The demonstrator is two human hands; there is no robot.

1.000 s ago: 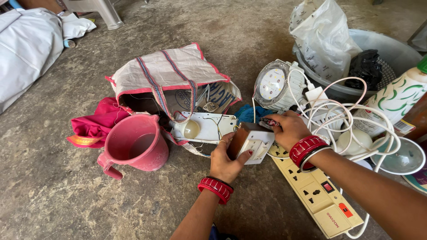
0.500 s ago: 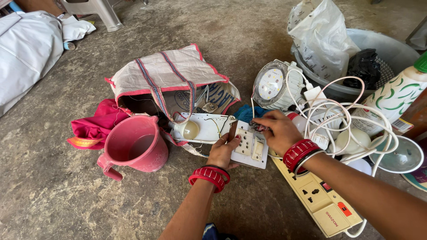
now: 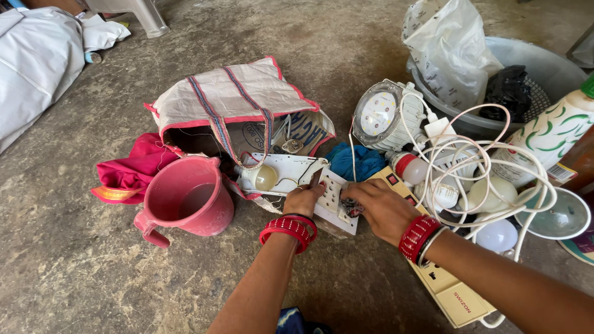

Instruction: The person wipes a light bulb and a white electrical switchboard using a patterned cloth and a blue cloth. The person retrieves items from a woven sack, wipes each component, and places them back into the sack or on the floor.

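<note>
- The left hand (image 3: 303, 199) is now lying on the near end of the white switch board (image 3: 331, 201), fingers curled over its edge and pinning it to the floor (image 3: 74, 272); a second ago it was holding a small white piece up in the air, so the board has come down and is resting flat.
- The right hand (image 3: 378, 207) is pressing fingertips against the board's right edge, narrow and pinched on something small and dark; what it is cannot be told.
- The board is lying between both hands, overlapping a white tray with a bulb (image 3: 266, 177) and touching the cream power strip (image 3: 442, 281).
- With the board steadied, both hands are working on its face rather than carrying it.
- On the right, a tangle of white cable (image 3: 489, 167), loose bulbs and a round lamp (image 3: 378, 114) are crowding close, leaving little room.
- On the left, the pink jug (image 3: 185, 201) and striped bag (image 3: 235, 99) are sitting near; open floor is lying nearer the person.
</note>
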